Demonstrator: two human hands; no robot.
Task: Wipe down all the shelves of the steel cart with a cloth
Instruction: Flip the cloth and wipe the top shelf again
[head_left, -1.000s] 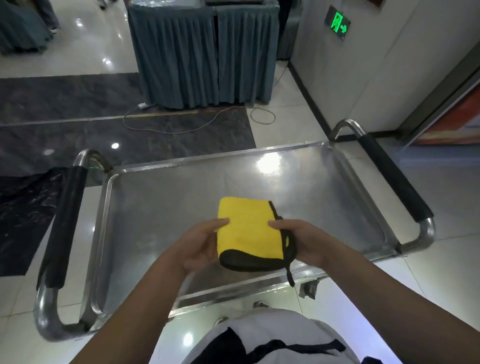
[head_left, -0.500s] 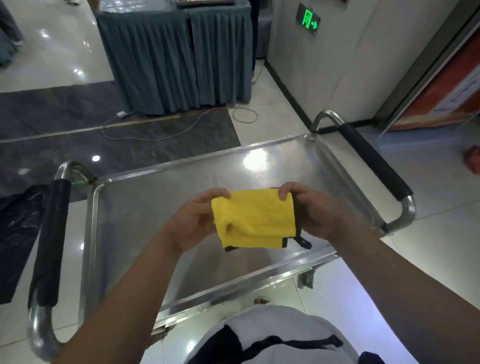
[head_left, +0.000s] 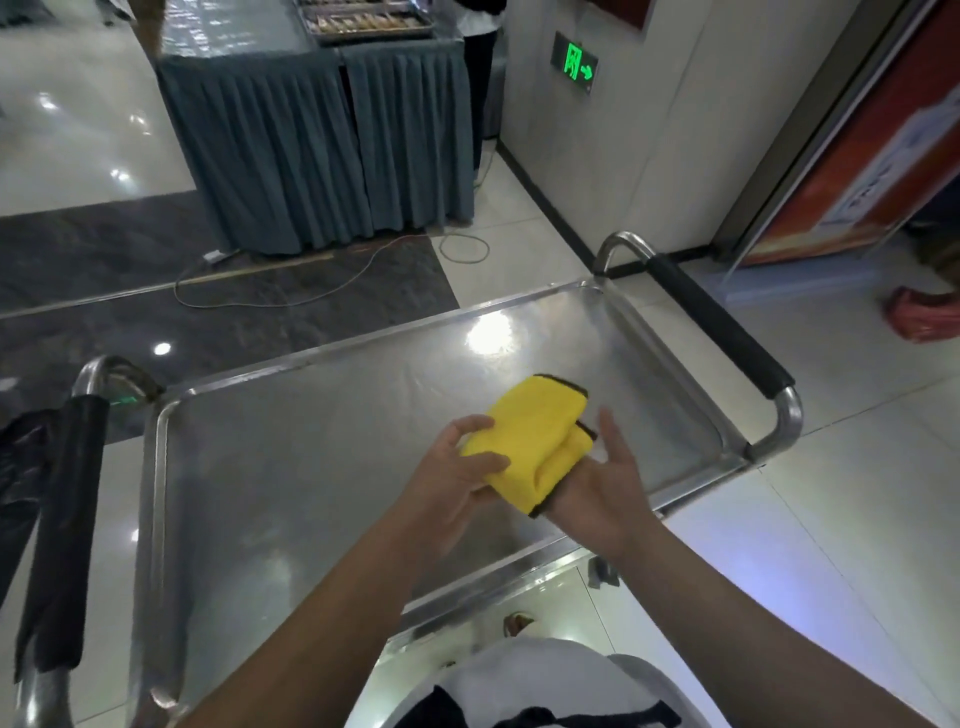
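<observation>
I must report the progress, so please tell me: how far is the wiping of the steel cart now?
Nothing looks wiped yet. The folded yellow cloth with black edging is above the shiny steel top shelf, not pressed on it. The left hand grips it, and the right hand supports it with straight fingers. Left to do: the top shelf and any lower shelves, which are hidden in this view.

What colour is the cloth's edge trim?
Black trim on the yellow cloth, clearest in the head view.
</observation>
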